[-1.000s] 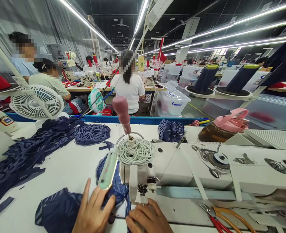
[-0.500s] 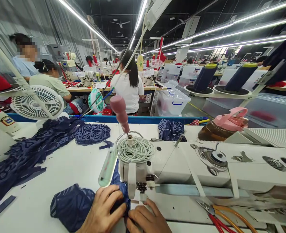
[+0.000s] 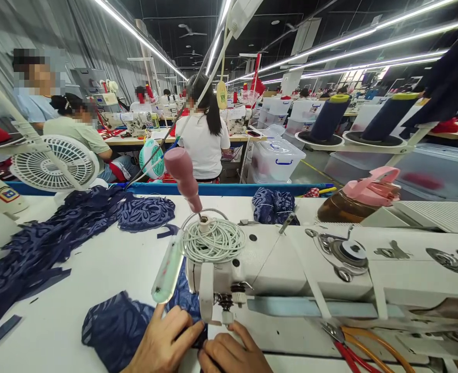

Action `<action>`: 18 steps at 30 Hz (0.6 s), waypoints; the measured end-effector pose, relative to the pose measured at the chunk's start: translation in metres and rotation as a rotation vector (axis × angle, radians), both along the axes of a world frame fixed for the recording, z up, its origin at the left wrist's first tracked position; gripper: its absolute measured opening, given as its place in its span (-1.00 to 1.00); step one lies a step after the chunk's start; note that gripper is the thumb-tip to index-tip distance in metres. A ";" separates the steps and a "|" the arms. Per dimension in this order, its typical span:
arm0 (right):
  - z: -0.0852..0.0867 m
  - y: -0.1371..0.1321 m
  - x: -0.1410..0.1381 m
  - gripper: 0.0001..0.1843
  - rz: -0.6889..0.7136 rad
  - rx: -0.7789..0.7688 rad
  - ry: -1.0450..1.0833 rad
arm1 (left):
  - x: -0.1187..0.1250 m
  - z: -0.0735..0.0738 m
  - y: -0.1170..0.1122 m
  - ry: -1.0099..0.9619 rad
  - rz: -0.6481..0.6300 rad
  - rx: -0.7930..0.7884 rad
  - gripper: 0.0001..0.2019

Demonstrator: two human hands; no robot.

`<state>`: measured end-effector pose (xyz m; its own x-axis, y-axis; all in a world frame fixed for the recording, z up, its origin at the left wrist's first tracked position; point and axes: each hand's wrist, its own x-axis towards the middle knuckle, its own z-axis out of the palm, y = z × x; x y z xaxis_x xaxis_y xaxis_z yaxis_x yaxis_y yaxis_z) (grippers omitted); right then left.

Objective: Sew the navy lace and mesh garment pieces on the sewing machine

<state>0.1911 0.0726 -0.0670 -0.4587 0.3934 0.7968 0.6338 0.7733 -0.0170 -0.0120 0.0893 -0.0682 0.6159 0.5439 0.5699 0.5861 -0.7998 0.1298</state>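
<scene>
Navy lace fabric (image 3: 184, 295) runs under the head of a white sewing machine (image 3: 279, 259). My left hand (image 3: 164, 339) lies on it left of the presser area, fingers bent and pressing, thumb pointing at the needle area. Just right of it, my right hand (image 3: 234, 352) has its fingers curled at the fabric's near edge, close below the machine head. The fingertips and the needle are partly hidden. Beside my left wrist rests a bunched navy lace piece (image 3: 116, 329).
A pink-handled screwdriver (image 3: 184, 178) stands in a coil of pale cord (image 3: 213, 241) on the machine. Orange-handled scissors (image 3: 364, 342) and red-handled snips (image 3: 345, 355) lie at right. A navy lace pile (image 3: 54, 233), fan (image 3: 56, 163) and pink-lidded bottle (image 3: 356, 197) stand around; people sit beyond.
My left hand's index finger has stretched forward, and its fingers have shifted slightly on the fabric. More blue fabric shows behind the machine head. The right hand stays nearly in place.
</scene>
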 end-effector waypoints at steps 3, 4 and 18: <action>0.000 -0.001 -0.001 -0.58 -0.012 0.004 -0.009 | 0.002 0.002 0.001 0.008 -0.003 0.028 -0.66; 0.000 -0.001 -0.001 -0.58 -0.015 0.004 -0.011 | 0.003 0.002 0.001 0.012 -0.001 0.040 -0.64; -0.029 0.003 -0.015 -0.53 -0.115 0.086 0.136 | 0.012 -0.002 0.005 -0.113 0.070 0.142 -0.73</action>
<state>0.1762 0.0761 -0.0962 -0.3002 0.3648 0.8814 0.7141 0.6985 -0.0459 -0.0003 0.0940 -0.0700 0.5075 0.4922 0.7073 0.6287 -0.7728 0.0867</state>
